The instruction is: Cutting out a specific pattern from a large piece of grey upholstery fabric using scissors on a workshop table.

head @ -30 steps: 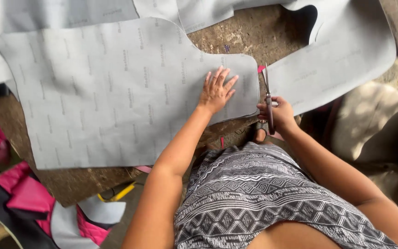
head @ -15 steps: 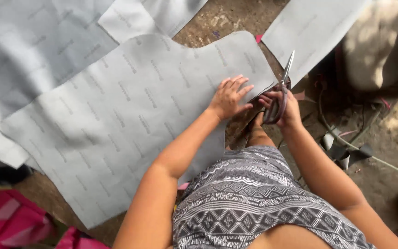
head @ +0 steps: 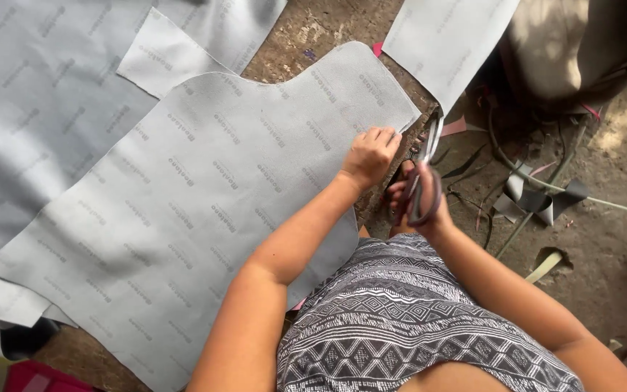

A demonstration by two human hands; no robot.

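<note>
Left hand pressed knuckles-up on the right edge of a large grey cut sheet, fingers curled together against the material, not clamped round anything. Right hand just right of it, closed around the dark handles of a pair of scissors, blades pointing away toward the far side and meeting the sheet's right corner; whether the blades are apart or together cannot be told. Sheet spread flat over bare earth floor, covering the middle and left of the scene, printed all over with small repeated marks, its far edge curved and its near edge running off under the left forearm. Under and beyond it on the far left, more grey sheeting of the same kind, plus a smaller grey offcut lying on top. Far right of the scissors, a separate grey piece, apart from the main sheet. On the floor to the right, dark strips and scraps and a thin cord. Near centre, a black-and-white patterned garment over the lap. Near left corner, a bit of red fabric.
</note>
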